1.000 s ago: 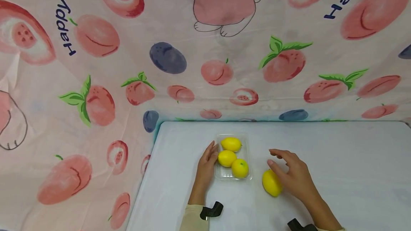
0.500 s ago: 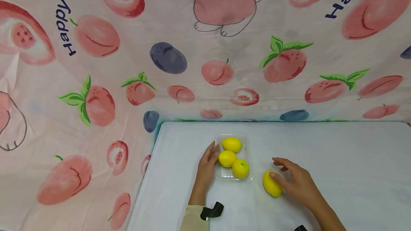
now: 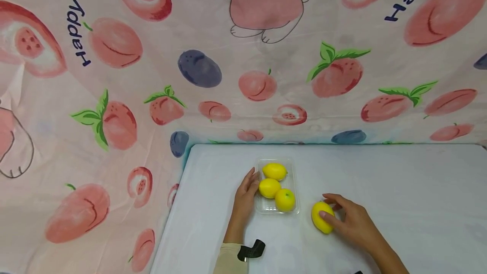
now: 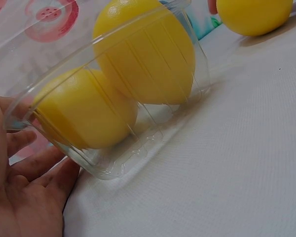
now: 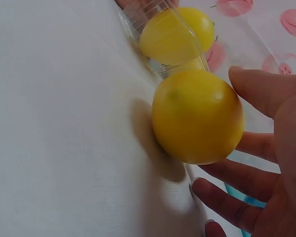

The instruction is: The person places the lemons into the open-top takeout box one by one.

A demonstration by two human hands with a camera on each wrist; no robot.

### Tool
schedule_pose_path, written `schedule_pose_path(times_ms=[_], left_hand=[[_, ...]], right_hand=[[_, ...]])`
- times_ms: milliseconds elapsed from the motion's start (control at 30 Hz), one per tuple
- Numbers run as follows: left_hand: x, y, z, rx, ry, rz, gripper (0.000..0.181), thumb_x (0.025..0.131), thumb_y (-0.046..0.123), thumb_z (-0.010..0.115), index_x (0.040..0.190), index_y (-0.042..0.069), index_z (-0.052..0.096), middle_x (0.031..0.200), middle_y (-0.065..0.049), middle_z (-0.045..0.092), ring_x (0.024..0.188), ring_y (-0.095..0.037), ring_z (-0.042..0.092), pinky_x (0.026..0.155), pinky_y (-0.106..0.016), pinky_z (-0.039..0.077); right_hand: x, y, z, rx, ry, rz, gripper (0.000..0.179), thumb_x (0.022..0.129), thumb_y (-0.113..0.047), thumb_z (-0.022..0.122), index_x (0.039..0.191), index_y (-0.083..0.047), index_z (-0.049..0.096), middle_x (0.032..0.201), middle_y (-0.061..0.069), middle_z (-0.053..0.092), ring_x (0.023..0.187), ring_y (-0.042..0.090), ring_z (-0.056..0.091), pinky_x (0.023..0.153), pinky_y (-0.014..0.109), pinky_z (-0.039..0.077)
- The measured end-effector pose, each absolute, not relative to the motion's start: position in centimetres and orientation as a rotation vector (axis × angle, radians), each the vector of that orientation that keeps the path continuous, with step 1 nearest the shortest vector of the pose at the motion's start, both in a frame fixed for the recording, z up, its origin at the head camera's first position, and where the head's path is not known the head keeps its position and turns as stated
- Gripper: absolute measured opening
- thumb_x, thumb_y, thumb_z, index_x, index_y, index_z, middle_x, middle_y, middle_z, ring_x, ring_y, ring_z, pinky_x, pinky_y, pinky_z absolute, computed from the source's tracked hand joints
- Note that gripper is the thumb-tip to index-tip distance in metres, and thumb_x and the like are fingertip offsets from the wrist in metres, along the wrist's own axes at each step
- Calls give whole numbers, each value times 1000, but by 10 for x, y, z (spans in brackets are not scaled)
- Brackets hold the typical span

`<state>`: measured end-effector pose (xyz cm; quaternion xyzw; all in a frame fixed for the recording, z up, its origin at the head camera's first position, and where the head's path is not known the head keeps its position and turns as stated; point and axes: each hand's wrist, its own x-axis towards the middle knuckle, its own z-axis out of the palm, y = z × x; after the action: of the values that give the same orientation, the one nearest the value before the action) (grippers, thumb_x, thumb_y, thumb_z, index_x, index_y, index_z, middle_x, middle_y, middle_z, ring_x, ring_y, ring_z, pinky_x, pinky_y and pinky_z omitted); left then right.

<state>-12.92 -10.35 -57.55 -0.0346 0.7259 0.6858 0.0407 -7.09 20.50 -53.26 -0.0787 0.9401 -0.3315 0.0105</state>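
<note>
Three yellow lemons [image 3: 274, 171] lie in a clear plastic container [image 3: 276, 212] on the white table. My left hand [image 3: 244, 195] rests along the container's left side with its fingers fairly straight, fingertips at the wall; the left wrist view shows these fingers [image 4: 39, 165] beside the container's corner. To the right of the container, another lemon [image 3: 320, 219] sits on the table. My right hand [image 3: 354, 221] holds it between thumb and fingers. In the right wrist view, the thumb [image 5: 266, 86] meets this lemon's upper edge, and the other fingers reach partly hidden behind it.
The white table [image 3: 418, 206] runs up to a pink cloth [image 3: 217, 24] printed with fruit, hanging behind and at the left. A black strap [image 3: 251, 250] sits on the left wrist over a beige sleeve [image 3: 231, 259].
My right hand has come down toward the lone lemon, and its thumb and fingers have closed in around it. The left hand and the container have stayed in place.
</note>
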Motion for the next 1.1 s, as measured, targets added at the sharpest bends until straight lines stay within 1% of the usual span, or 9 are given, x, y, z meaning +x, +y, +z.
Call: schedule_pose_path(times_ms=[200,333,467,633,700,767,900,1100], left_hand=[[-129,-102,-574,-104,2221,2109,49,107,33,52,155,32,43,152,5,54,144,-17,47,123,-44,36],[-128,-102,-576,-116,2218,2103,48,107,33,51,155,34,44,152,5,54,144,-17,47,123,-44,36],[-127,-102,-575,-124,2209,2098,48,107,34,51,154,36,44,153,6,53,145,-16,46,123,-43,35],[-126,-103,-574,-119,2207,2104,48,107,34,52,154,34,44,153,5,53,145,-17,46,123,-44,35],[-126,-103,-575,-117,2210,2102,48,107,34,51,155,34,43,153,5,53,145,-17,46,123,-44,34],[-126,-103,-575,-118,2213,2097,48,107,33,51,155,34,43,153,6,53,145,-17,46,124,-45,34],[-126,-104,-576,-120,2216,2091,48,107,34,51,154,35,43,152,6,53,145,-17,46,124,-45,34],[-127,-103,-573,-111,2223,2095,47,107,34,52,153,38,45,151,7,55,144,-16,47,123,-43,35]], right_hand=[[-70,205,-534,-194,2862,-996,60,87,-56,75,131,-17,66,110,-3,72,95,13,63,84,40,54],[-68,206,-535,-190,2792,-984,62,86,-59,74,131,-17,67,117,-2,72,99,14,62,91,46,55],[-66,207,-536,-198,2763,-989,64,87,-61,72,133,-17,67,125,2,71,107,19,64,99,54,53],[-65,207,-539,-215,2764,-1018,63,88,-60,72,133,-16,67,129,6,70,115,26,65,102,57,51],[-64,207,-539,-219,2763,-1024,63,88,-59,72,133,-15,67,128,6,70,116,28,65,102,58,51],[-63,206,-539,-212,2769,-1017,63,88,-59,72,132,-15,67,127,6,70,115,28,65,101,58,51],[-62,206,-538,-206,2790,-1016,60,87,-59,73,129,-16,68,121,2,72,109,23,65,98,55,53],[-63,206,-539,-222,2831,-1025,55,85,-58,76,124,-21,67,112,-10,72,98,11,63,91,41,55]])
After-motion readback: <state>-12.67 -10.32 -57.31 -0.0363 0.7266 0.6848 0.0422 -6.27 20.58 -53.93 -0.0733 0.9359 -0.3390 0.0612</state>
